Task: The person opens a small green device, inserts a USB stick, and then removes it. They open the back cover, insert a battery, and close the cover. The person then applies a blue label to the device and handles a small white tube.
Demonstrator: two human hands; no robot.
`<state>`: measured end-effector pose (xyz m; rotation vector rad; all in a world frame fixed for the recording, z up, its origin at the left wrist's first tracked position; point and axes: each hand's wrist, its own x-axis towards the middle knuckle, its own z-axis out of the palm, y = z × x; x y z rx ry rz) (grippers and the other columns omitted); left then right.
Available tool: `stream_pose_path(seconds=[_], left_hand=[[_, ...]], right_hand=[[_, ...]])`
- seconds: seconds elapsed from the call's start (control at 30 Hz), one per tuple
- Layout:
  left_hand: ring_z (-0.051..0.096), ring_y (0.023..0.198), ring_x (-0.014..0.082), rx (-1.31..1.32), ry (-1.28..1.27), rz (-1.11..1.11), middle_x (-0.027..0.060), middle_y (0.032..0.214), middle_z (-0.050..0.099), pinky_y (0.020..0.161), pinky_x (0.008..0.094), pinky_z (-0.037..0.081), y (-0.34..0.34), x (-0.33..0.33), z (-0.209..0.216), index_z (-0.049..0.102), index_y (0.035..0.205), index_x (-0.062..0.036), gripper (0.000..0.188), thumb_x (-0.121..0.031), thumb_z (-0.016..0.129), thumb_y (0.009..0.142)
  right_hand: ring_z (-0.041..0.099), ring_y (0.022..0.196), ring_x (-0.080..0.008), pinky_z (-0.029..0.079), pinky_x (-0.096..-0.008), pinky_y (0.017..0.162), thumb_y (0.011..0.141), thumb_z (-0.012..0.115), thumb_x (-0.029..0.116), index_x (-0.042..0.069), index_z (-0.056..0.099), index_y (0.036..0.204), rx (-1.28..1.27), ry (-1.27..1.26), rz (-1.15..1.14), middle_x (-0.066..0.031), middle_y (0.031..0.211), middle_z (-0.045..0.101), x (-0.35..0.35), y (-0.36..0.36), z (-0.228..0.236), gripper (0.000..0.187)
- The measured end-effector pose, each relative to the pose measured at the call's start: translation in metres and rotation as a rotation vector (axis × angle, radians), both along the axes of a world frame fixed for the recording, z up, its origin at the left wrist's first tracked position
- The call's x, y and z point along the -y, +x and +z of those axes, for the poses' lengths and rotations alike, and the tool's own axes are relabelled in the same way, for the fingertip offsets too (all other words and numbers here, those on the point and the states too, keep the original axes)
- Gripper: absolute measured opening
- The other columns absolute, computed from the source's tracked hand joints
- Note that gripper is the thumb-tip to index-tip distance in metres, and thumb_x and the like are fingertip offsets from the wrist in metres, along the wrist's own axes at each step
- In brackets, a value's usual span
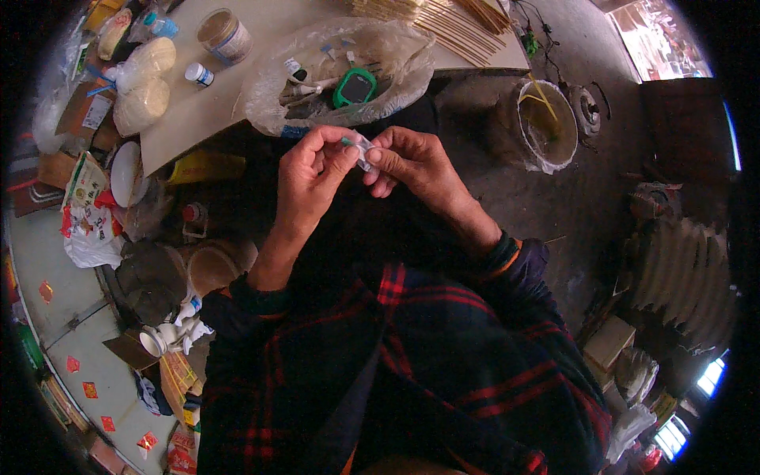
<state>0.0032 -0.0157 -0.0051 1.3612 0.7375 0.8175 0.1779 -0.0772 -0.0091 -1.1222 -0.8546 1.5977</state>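
Observation:
My left hand (317, 166) and my right hand (412, 162) meet in front of my chest, fingertips pinched together. Between them is a small clear plastic wrapper (363, 150) with a bit of green at its left end; what is inside it I cannot make out. Just beyond my fingers, a large clear plastic bag (265, 95) lies spread open at the table's near edge. It holds a green-rimmed dark device (354, 87), white tube-like pieces and other small items.
On the table (182, 103) stand a plastic tub (225, 36) and a small white bottle (199, 74). Thin wooden sticks (455, 32) lie at the far right. A lined bucket (546, 127) and a kettle (584, 109) are on the floor at right. Bags and boxes crowd the left.

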Motion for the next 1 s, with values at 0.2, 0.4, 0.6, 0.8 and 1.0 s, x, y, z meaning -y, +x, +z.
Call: stream_pose_path(seconds=[0.2, 0.4, 0.6, 0.8, 1.0], left_hand=[[0.057, 0.076, 0.0062, 0.118, -0.156, 0.070, 0.0026, 0.088, 0.063, 0.070, 0.0212, 0.049, 0.002, 0.005, -0.004, 0.059, 0.101, -0.0024, 0.016, -0.013, 0.063, 0.091], [0.058, 0.077, 0.0067, 0.137, -0.183, 0.131, 0.0022, 0.086, 0.062, 0.068, 0.0216, 0.048, 0.000, 0.007, -0.008, 0.058, 0.101, -0.0029, 0.016, -0.014, 0.063, 0.091], [0.058, 0.077, 0.0073, 0.160, -0.282, 0.096, 0.0028, 0.088, 0.062, 0.069, 0.0223, 0.048, 0.000, 0.010, -0.013, 0.056, 0.104, -0.0030, 0.018, -0.014, 0.062, 0.091], [0.058, 0.095, 0.0123, 0.038, -0.095, -0.049, 0.0065, 0.103, 0.059, 0.081, 0.0260, 0.048, -0.006, 0.011, -0.013, 0.052, 0.123, -0.0037, 0.033, -0.008, 0.059, 0.091], [0.056, 0.095, 0.0128, -0.140, 0.086, -0.132, 0.0076, 0.111, 0.054, 0.081, 0.0266, 0.047, -0.004, 0.012, -0.008, 0.054, 0.117, -0.0015, 0.029, -0.004, 0.059, 0.089]], right_hand=[[0.063, 0.063, -0.0135, 0.053, -0.0255, 0.057, 0.099, 0.048, 0.031, 0.001, 0.057, 0.096, -0.087, 0.022, -0.066, -0.0082, 0.078, 0.065, 0.001, -0.004, 0.001, 0.032], [0.063, 0.066, -0.0128, 0.053, -0.0253, 0.059, 0.099, 0.049, 0.027, 0.001, 0.056, 0.100, -0.076, 0.049, -0.087, -0.0082, 0.083, 0.066, 0.006, -0.006, 0.001, 0.027], [0.063, 0.065, -0.0116, 0.052, -0.0240, 0.059, 0.097, 0.053, 0.021, 0.001, 0.057, 0.102, -0.027, 0.032, -0.076, -0.0070, 0.085, 0.066, 0.008, -0.003, 0.000, 0.021], [0.065, 0.068, -0.0147, 0.056, -0.0263, 0.059, 0.097, 0.051, 0.018, 0.000, 0.058, 0.101, 0.073, 0.049, -0.052, -0.0097, 0.086, 0.066, 0.012, 0.000, -0.002, 0.020], [0.063, 0.062, -0.0134, 0.052, -0.0258, 0.053, 0.096, 0.056, 0.023, -0.001, 0.057, 0.094, 0.051, 0.056, -0.028, -0.0084, 0.078, 0.065, 0.009, -0.007, -0.010, 0.024]])
